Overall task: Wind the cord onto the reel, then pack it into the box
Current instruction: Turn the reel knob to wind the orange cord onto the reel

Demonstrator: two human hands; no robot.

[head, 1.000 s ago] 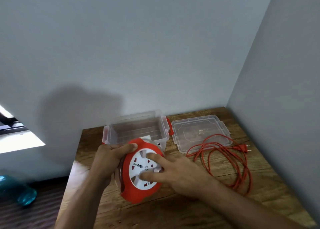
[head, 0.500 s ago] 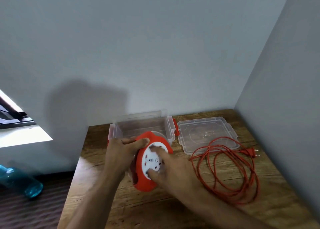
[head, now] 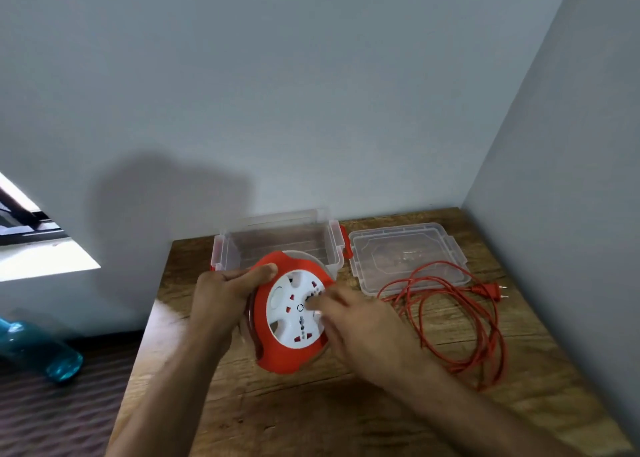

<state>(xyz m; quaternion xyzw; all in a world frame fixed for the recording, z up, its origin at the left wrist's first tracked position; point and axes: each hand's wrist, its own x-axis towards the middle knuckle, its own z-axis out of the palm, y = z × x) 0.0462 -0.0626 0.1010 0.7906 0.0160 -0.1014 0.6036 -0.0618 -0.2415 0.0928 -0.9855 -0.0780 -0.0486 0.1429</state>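
Observation:
A round red reel (head: 277, 356) with a white socket face is held upright above the wooden table (head: 346, 418). My left hand (head: 221, 297) grips its left rim, thumb over the top edge. My right hand (head: 356, 325) rests on the white face with its fingertips near the centre, blurred. Most of the red cord (head: 457, 321) lies in loose loops on the table to the right, ending in a red plug (head: 488, 289). A few turns show on the reel's left side. The clear plastic box (head: 277, 242) stands open just behind the reel.
The box's clear lid (head: 405, 256) lies flat to the right of the box, partly under the cord. Walls close off the table at the back and right. A blue bottle (head: 41, 349) lies on the floor to the left.
The reel's white face has rotated between frames, and my right hand's fingers have shifted across it. My left hand keeps its grip on the rim. The cord loops lie about as before.

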